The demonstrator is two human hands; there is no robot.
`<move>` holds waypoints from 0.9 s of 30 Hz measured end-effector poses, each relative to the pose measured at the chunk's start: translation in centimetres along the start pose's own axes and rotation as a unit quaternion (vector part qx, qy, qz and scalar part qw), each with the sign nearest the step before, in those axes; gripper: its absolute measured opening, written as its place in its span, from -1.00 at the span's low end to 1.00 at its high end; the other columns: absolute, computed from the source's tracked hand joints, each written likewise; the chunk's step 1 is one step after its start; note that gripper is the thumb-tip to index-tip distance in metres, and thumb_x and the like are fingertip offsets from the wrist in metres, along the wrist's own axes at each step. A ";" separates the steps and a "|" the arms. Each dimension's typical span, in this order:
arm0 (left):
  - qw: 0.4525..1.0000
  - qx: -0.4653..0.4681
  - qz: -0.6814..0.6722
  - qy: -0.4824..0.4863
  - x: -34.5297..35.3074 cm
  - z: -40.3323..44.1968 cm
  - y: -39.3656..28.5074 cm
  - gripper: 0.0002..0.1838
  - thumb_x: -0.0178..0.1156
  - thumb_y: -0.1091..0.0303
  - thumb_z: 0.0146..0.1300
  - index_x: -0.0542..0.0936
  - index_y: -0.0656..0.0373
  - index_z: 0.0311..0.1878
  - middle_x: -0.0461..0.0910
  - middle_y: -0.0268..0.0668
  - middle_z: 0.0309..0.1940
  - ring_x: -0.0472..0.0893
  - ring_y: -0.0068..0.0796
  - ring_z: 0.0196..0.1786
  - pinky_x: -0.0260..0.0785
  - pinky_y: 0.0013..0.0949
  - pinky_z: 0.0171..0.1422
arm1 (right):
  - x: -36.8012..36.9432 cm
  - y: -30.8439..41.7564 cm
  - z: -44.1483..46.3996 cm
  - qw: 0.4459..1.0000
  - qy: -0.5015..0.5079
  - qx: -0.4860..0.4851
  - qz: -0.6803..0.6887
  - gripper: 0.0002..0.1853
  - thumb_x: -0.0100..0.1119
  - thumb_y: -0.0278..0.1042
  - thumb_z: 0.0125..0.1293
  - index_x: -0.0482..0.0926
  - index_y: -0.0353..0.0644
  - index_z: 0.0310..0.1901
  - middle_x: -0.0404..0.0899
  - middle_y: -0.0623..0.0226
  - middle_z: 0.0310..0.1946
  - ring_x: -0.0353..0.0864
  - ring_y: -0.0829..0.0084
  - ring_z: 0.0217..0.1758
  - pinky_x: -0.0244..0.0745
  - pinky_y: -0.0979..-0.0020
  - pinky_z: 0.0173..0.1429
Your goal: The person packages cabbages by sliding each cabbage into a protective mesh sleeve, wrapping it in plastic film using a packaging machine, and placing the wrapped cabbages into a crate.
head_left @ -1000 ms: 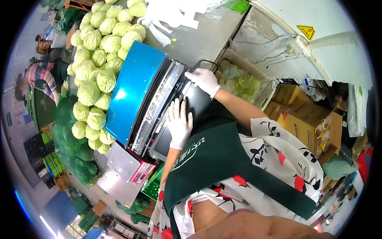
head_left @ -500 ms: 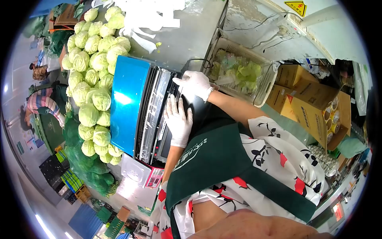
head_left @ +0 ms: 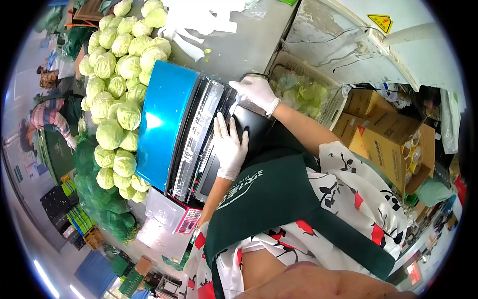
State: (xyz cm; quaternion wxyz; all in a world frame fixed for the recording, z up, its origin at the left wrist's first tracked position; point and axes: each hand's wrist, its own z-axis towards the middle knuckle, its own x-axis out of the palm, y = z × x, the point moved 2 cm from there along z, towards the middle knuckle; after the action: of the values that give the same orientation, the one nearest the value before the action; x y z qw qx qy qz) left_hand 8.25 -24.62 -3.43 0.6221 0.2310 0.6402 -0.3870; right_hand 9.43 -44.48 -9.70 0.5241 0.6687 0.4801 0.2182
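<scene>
A machine with a blue cover [head_left: 167, 122] and a black front stands before me, with clear film along its slotted middle. My left hand [head_left: 230, 152], in a white glove, lies on its dark front part, fingers spread and nothing held. Further up, my right hand [head_left: 256, 94], also gloved, is at the upper end of the machine's near edge. Its fingers are drawn together there, and what they pinch is too small to make out. Many pale green cabbages [head_left: 110, 134] are piled beyond the blue cover.
A scale with a red keypad [head_left: 189, 221] sits below the machine. At the upper right are a crate [head_left: 332, 107] of leaves and an open cardboard box [head_left: 378, 154]. White sheets [head_left: 199, 22] lie on the counter. Another person [head_left: 47, 117] bends at the far left.
The view has shifted back and forth. My right hand stays near the machine's upper edge, and my left hand remains spread on its front.
</scene>
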 end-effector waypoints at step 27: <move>0.999 0.011 -0.026 -0.021 0.2 -0.2 0.3 -0.38 0.31 0.14 0.21 0.53 0.44 0.20 0.15 0.26 0.47 0.29 0.25 0.42 0.32 0.07 0.30 | -1.6 3.0 2.0 0.928 0.240 0.256 0.128 -0.45 0.46 -0.06 0.20 0.59 -0.36 0.04 0.61 -0.02 0.03 0.73 0.21 -0.05 0.75 0.24 -0.12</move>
State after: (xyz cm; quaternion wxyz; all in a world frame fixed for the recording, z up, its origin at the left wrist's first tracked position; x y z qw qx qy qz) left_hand 8.37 -24.31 -3.75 0.6222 0.2129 0.6289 -0.4148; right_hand 11.53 -46.85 -7.32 0.1724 0.7637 0.5411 0.3071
